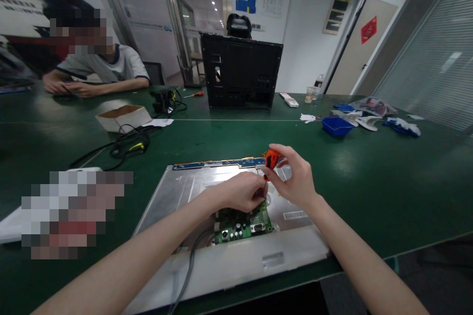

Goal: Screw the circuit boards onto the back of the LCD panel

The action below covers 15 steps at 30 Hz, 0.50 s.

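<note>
hands, two, bare. right hand [297,179]: thumb and fingers pinching the orange-and-black handle of a screwdriver [271,159], held near upright. left hand [242,192]: fingers curled in by the driver's shaft; whether they grip it, cannot tell.

work in hand: one metal-backed panel [162,204], lying flat on the table before the person, its back uncovered. on it, one green circuit board [240,231], partly under the left hand; along the far edge, one blue strip board [210,163]; one grey cable [190,266] over the near edge.

progress, as judged: panel laid bare, driver brought to the board; board and strip in place on the panel. driver tip hidden; whether a screw is going in or out, cannot tell.

surface: green table [369,197]; black housing [242,71], upright; pale box [123,118]; dark cables [127,142]; second screwdriver [197,94]; blue tray [337,126]; gloves [402,125].

room: glass partition, white wall, door [377,34] with red sign, slatted blind at right; one co-worker [107,66] seated at left, another behind the housing.
</note>
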Tool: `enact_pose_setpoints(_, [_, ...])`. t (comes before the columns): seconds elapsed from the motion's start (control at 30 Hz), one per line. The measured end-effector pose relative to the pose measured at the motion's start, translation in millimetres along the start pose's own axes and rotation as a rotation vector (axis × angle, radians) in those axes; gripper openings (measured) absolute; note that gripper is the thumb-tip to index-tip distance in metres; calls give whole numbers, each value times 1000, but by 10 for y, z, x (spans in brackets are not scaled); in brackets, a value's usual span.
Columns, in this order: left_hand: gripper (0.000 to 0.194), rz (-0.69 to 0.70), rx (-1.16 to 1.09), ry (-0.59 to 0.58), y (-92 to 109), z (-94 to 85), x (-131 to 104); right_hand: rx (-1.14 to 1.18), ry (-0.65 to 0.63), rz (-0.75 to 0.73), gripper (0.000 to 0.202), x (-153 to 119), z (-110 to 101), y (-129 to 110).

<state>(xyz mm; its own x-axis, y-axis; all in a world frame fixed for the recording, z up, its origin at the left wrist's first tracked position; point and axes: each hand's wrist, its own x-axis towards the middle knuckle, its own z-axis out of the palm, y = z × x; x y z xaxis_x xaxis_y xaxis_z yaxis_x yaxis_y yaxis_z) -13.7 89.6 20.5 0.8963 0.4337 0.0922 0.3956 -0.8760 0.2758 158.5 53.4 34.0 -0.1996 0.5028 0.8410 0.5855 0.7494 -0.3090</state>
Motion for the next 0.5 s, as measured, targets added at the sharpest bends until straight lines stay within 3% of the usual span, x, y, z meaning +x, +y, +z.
enact_pose_setpoints(0.5, [7,6,16,4,-14,3,2,-9,8,-30,47,7,-14,-30])
